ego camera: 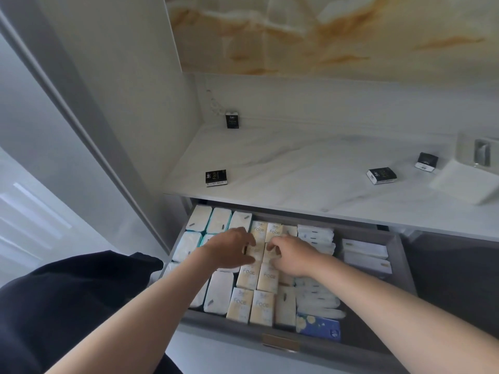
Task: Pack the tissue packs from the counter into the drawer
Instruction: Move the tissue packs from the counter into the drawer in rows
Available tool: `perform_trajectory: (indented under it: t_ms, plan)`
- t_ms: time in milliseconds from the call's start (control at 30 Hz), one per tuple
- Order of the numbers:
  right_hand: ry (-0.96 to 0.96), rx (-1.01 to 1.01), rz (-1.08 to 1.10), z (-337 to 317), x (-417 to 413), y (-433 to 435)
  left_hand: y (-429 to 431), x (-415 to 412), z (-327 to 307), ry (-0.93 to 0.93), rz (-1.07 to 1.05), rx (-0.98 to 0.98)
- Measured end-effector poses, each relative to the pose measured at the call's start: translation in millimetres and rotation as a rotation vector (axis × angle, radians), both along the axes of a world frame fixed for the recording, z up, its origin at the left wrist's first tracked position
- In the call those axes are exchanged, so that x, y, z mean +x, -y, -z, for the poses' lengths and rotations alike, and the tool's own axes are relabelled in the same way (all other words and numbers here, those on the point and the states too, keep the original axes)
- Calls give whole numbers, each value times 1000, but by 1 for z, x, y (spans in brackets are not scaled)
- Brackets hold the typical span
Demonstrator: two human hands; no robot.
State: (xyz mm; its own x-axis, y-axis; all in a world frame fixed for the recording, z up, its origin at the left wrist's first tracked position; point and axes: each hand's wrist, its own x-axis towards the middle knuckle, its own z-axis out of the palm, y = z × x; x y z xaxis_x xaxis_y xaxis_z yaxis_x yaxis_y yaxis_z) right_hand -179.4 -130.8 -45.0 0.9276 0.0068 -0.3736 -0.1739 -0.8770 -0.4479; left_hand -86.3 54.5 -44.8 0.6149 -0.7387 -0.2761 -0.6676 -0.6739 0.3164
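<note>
The open drawer (403, 263) is filled in rows: white packs (199, 218) on the left, cream packs (248, 275) down the middle, more white ones at right and a blue pack (320, 326) in front. The left hand (232, 248) and right hand (293, 255) each close their grip on one of the cream packs. Four black packs (215, 178) lie well apart on the table (283, 168).

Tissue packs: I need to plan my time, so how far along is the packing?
Done: the drawer already holds rows of packs. In hand: left hand and right hand, fingers curled on cream packs mid-drawer. Left: four black packs on the counter.
</note>
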Motion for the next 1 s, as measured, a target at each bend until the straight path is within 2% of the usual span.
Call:
perform_trajectory:
  t_ms: [167,267,333,433,533,600,700,833,1000]
  plan:
    - [197,-20,35,-26,33,16,6,37,-24,173,-185,-257]
    - [278,-18,71,-37,52,38,10,66,-28,246,-330,-347]
    - [302,-33,99,-40,61,57,18,82,-31,266,-403,-290]
    - [314,-47,131,-42,68,85,29,103,-31,242,-521,-98]
    - [318,-63,175,-40,72,113,37,120,-25,102,-611,-16]
    - [340,-84,217,-38,73,133,50,126,-21,76,-573,-61]
    - [378,-156,266,-37,69,165,87,122,-21,220,-404,-89]
    - [380,-318,342,-39,60,209,150,104,-21,247,-272,-100]
    - [210,-531,558,-30,48,249,215,87,-24,235,-200,-101]
